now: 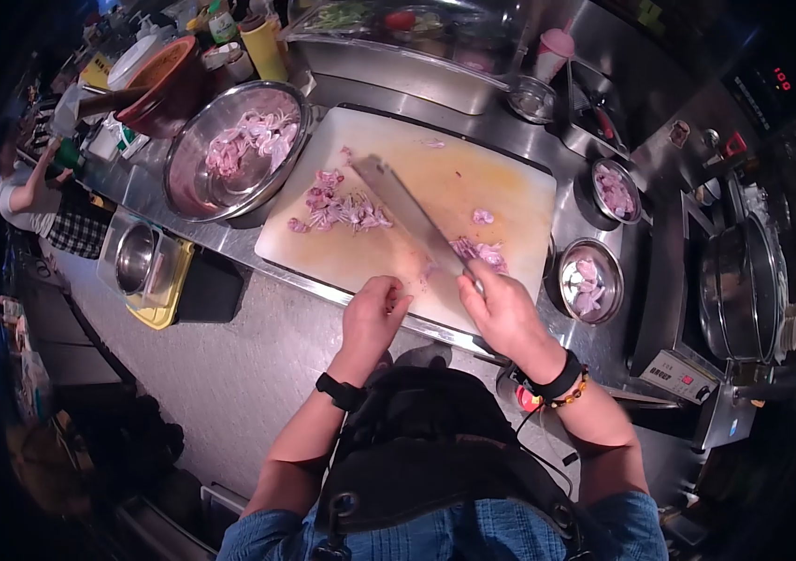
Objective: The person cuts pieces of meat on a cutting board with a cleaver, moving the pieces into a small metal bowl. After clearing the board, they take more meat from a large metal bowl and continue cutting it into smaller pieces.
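Observation:
My right hand (502, 313) is wrapped round the handle of a broad-bladed knife (412, 217). Its blade slants up and left across a white cutting board (323, 260), which has yellowish stains. Left of the blade lies a loose heap of chopped pink-and-white pieces (342, 208), whose kind I cannot make out. More sliced pieces (482, 252) lie by the knife's handle end, and one small piece (483, 216) sits apart above them. My left hand (374, 318) hovers at the board's near edge, fingers curled in, with nothing visible in them.
A large steel bowl (178, 178) of pink slices stands left of the board. Two small steel bowls (566, 257) (636, 210) with pieces stand at the right. Behind is a steel container (398, 79) of vegetables. A brown pot (162, 98) is far left, where another person (38, 201) stands.

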Tool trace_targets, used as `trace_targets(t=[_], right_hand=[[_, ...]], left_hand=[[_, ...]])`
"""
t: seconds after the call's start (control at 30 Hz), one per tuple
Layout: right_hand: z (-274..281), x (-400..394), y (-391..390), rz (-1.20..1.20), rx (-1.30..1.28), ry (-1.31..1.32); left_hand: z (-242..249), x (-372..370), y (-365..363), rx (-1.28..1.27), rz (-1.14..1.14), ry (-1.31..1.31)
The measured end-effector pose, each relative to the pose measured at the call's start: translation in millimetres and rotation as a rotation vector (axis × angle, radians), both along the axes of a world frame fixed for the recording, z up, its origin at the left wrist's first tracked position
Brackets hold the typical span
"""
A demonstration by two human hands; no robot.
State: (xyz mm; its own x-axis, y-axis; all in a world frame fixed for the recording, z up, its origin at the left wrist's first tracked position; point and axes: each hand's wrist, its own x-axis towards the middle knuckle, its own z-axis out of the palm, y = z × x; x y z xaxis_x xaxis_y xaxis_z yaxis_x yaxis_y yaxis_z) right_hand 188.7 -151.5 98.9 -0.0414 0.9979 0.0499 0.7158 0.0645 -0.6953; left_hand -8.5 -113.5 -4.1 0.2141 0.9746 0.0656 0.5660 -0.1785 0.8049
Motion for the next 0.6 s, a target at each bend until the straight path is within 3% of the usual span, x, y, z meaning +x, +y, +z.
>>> trace_targets(t=[0.1,0.17,0.3,0.5,0.6], right_hand=[[-9.0,-5.4,9.2,0.022,-0.083,-0.001],[-48.0,-7.2,14.6,0.082,-0.127,-0.082],[-48.5,-10.1,10.2,0.070,-0.184,-0.109],[-39.6,9.6,-26.4,0.019,-0.199,-0.143],[-32.1,23.2,-45.5,0.005,-0.260,-0.153]], left_hand=[[5.3,8.7,-4.9,0.005,-0.013,0.003],[-3.9,10.5,-6.0,0.142,-0.026,0.035],[-7.4,22.9,5.2,0.353,-0.052,0.088],[-24.9,26.1,19.5,0.296,-0.065,0.141],[-5.2,20.4,38.8,0.077,0.005,0.332]])
